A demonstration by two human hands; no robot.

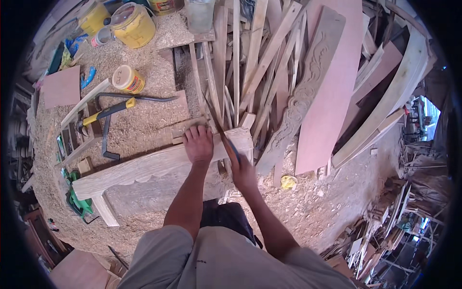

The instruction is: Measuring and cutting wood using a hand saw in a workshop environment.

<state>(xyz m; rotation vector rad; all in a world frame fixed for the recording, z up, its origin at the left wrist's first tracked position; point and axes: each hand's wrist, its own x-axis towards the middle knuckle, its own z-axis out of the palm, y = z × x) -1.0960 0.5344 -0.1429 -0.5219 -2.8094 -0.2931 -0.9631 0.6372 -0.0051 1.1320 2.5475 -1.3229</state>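
Observation:
A pale wooden frame piece [144,168] with a scalloped lower edge and a short leg at its left end lies across the sawdust-strewn bench. My left hand [198,144] presses down on it right of its middle, fingers bent over the far edge beside a small wood block [185,126]. In my right hand [244,174], slightly blurred, is the handle of a handsaw [230,148]. Its narrow dark blade points away and to the left, crossing the piece near its right end. Whether the teeth are in the wood I cannot tell.
A yellow-handled hammer [109,111], a dark pry bar [107,137] and a yellow tub [128,79] lie left. Yellow buckets [133,26] stand behind. Wood strips [255,45], a carved board [308,82] and a curved panel [332,91] lean right. A green tool [79,200] sits at the left end.

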